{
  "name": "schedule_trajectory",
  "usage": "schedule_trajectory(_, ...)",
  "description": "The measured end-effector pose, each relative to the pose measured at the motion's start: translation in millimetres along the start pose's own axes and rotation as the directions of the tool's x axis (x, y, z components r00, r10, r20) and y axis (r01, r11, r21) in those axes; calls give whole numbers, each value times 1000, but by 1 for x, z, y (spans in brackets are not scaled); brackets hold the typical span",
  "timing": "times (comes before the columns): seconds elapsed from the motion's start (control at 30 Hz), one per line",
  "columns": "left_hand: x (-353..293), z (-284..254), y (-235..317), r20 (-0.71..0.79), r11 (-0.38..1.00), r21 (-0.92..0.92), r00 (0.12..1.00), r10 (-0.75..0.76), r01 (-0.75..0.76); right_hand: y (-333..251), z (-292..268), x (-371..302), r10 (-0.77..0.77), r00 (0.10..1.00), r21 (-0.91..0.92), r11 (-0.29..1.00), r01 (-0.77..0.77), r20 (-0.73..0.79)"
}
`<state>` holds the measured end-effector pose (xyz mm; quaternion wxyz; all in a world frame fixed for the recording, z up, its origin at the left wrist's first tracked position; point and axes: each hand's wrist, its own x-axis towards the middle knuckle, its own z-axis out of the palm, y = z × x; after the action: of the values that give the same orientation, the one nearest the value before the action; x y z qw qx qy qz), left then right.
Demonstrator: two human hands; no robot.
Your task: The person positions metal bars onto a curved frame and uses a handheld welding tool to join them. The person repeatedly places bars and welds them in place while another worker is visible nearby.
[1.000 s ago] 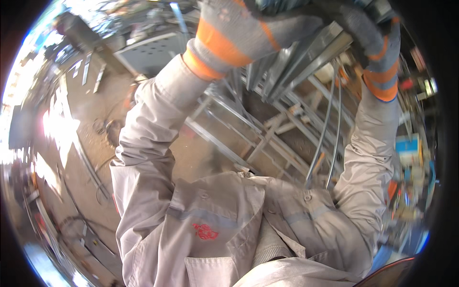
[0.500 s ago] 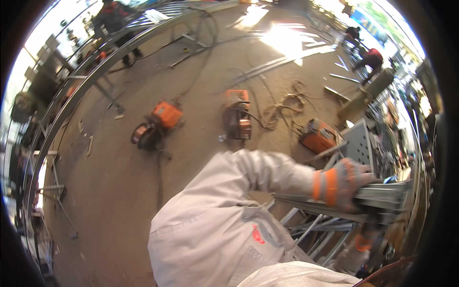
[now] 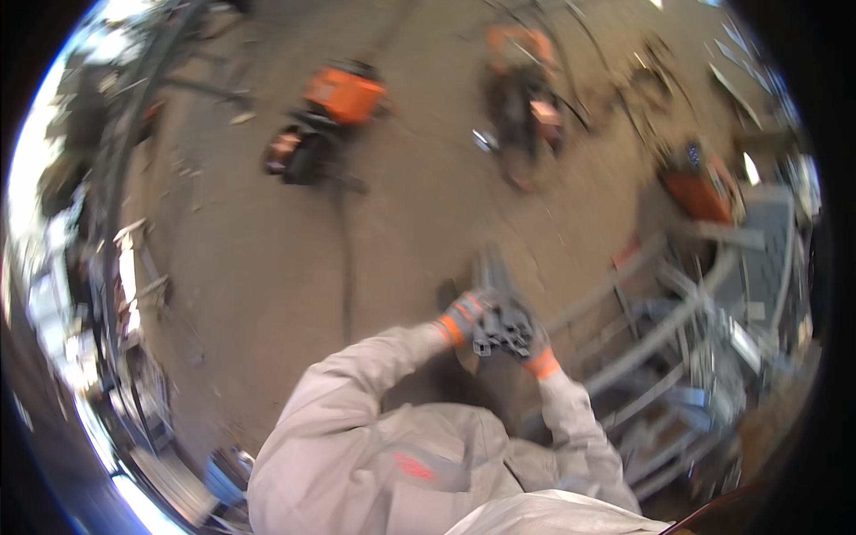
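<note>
A bundle of several grey metal square tubes (image 3: 495, 272) is held in front of my body, its open square ends toward me and its length running away over the floor. My left hand (image 3: 469, 312), in a grey glove with an orange cuff, is closed round the bundle's left side. Against its right side, my right hand (image 3: 539, 341) grips the tubes in a similar glove. Motion blur hides the exact finger positions and the far end of the tubes.
Orange machines with wire spools stand ahead, one to the left (image 3: 346, 94) and another near the middle (image 3: 522, 89). A third orange machine (image 3: 700, 192) is at the right, beside a metal rack (image 3: 655, 343) holding metal pieces. Cables (image 3: 651, 80) lie on the floor.
My hands and the tubes have moved from the rack at the right to the front of my body. The view has tipped downward, and both hands now show on the bundle.
</note>
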<state>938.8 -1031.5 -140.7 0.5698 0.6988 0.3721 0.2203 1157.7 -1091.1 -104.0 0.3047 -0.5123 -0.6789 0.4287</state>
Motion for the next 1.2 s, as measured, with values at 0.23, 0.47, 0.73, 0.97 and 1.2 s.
schedule_trajectory(0.23, -103, 39, 38, -67, 942, -182, 953, -297, 281, -28, 55, -80, 164, 980, 102, 983, -153, -113)
schedule_trajectory(0.47, -131, 47, 25, 277, 25, -946, 847, -455, 323, 8, 47, -126, 463, 848, 799, 389, -458, 260)
schedule_trajectory(0.73, -92, 112, -8, 228, -12, -849, 347, -910, 528, 52, 74, -85, 781, 406, 713, -70, -698, 474)
schedule_trajectory(0.97, -94, 118, -8, 287, -127, -655, 90, -954, 745, 66, 89, -61, 593, 150, 534, -549, -643, 791)
schedule_trajectory(1.2, -105, 83, 2, 315, -26, -744, 317, -895, 668, 53, 116, -61, 788, 242, 710, -316, -629, 566)
